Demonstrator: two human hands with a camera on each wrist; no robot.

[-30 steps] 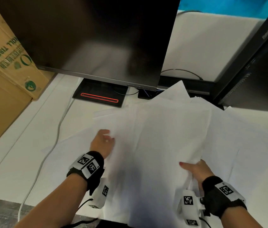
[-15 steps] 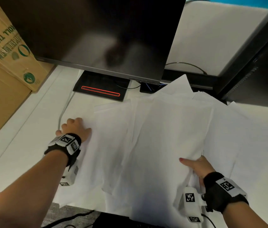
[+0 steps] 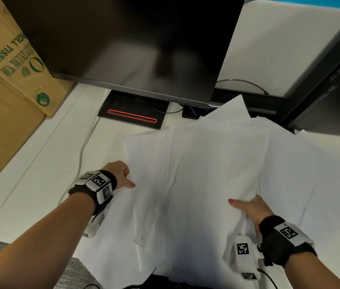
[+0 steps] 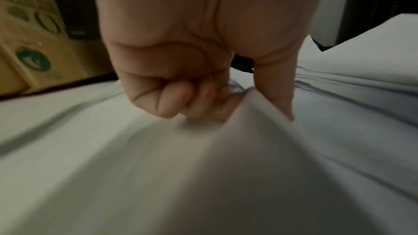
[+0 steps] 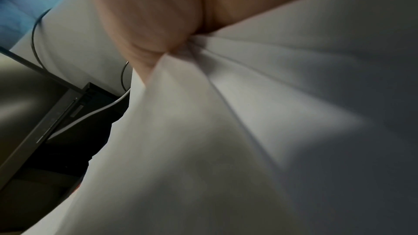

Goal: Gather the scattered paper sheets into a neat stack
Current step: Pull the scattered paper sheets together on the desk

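Note:
Several white paper sheets (image 3: pixel 206 174) lie fanned and overlapping across the white desk, some edges raised. My left hand (image 3: pixel 121 174) is at the pile's left edge. In the left wrist view its fingers (image 4: pixel 181 101) are curled under a lifted paper edge (image 4: pixel 248 106) with the thumb on top, pinching it. My right hand (image 3: pixel 248 207) holds the right part of the pile, thumb on top and fingers hidden beneath. The right wrist view shows bunched sheets (image 5: pixel 248 96) gripped in the palm.
A dark monitor (image 3: pixel 123 42) with its base (image 3: pixel 133 113) stands behind the papers. A cardboard box (image 3: pixel 8 69) is at the left and a black computer case (image 3: pixel 331 97) at the right. A grey cable (image 3: pixel 83 147) runs along the desk's left part.
My left hand went out to the pile's far left edge, then came back right and now pinches a sheet edge. The right hand has kept its grip on the sheets.

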